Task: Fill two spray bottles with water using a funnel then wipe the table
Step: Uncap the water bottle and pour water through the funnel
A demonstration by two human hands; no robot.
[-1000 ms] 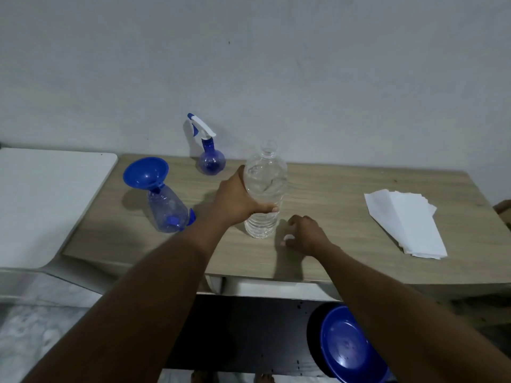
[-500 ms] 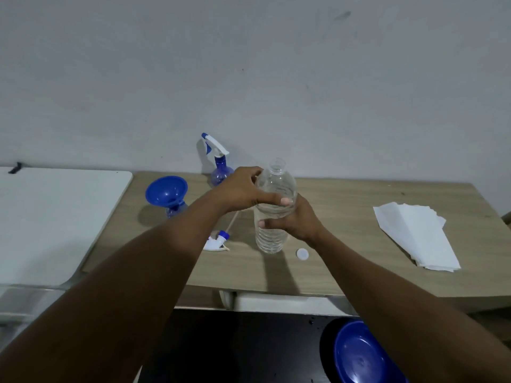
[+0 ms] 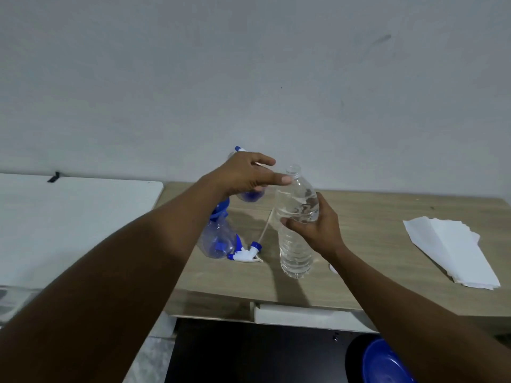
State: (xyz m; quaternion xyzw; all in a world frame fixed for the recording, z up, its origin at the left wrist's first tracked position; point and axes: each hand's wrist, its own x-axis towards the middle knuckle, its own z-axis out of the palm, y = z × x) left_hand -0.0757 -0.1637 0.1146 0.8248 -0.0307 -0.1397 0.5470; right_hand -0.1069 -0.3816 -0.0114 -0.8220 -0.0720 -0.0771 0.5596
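Nearest the camera, below the table's front edge, a blue basin sits on the floor, untouched. Up on the table, the water bottle has changed hands: half a second ago both hands were wrapped around its upper part, and now only the right hand grips it at the shoulder, fingers curled round the clear plastic. The bottle looks lifted or tipped slightly left, its uncapped mouth open; whether its base is clear of the table I cannot tell. Its small white cap lies just beside the right wrist.

The left hand has let go and hangs above and to the left of the bottle's neck, fingers loosely spread, holding nothing that I can see.

Beyond and left, the removed spray head lies on the table beside the open spray bottle, whose blue funnel is mostly hidden by the left forearm. The second spray bottle stands behind the left hand, its trigger top on. A stack of white paper towels waits well apart at right.

By my reading, the handover frees the left hand to steady the funnel, so pouring into the first bottle is next; nothing is filled yet
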